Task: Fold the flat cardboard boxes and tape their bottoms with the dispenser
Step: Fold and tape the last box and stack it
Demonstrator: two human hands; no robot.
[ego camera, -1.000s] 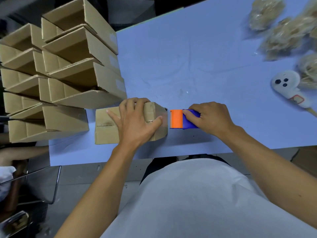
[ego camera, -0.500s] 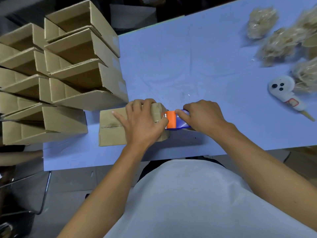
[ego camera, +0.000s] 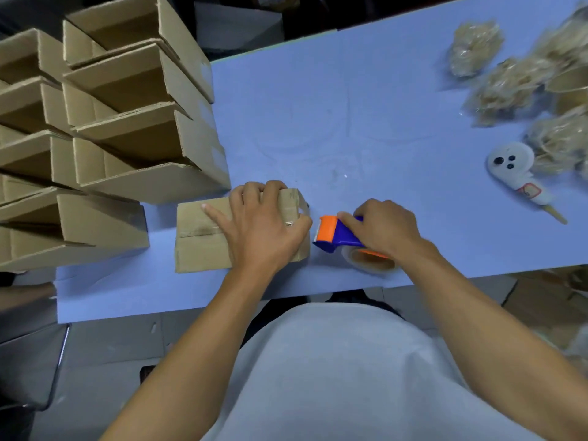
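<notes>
One view only, from the head camera, looking down on a blue table (ego camera: pixel 366 100). Much of the cardboard box (ego camera: pixel 203 246) on the near part of the table is hidden under the left hand (ego camera: pixel 264 227), and the box's right end is partly covered by the thumb. The tape dispenser (ego camera: pixel 337 233) is half hidden too: the right hand (ego camera: pixel 385 230) covers its handle, and only the orange front, some blue body and part of the tape roll (ego camera: pixel 372 261) show.

The left hand lies flat on top of the box, fingers spread and curling over the far edge, thumb at the right end. The right hand's fingers are curled round the dispenser, with the forefinger laid along its top. The dispenser sits just right of the box, a small gap between its orange end and the thumb.

The box's long axis runs left to right, a taped seam along its top. The dispenser points left, toward the box.

Stacked folded boxes (ego camera: pixel 133 128) fill the far left, cut off by the frame. Blurred bundles in clear wrap (ego camera: pixel 499 87) lie far right beside a white tool (ego camera: pixel 515 167).
</notes>
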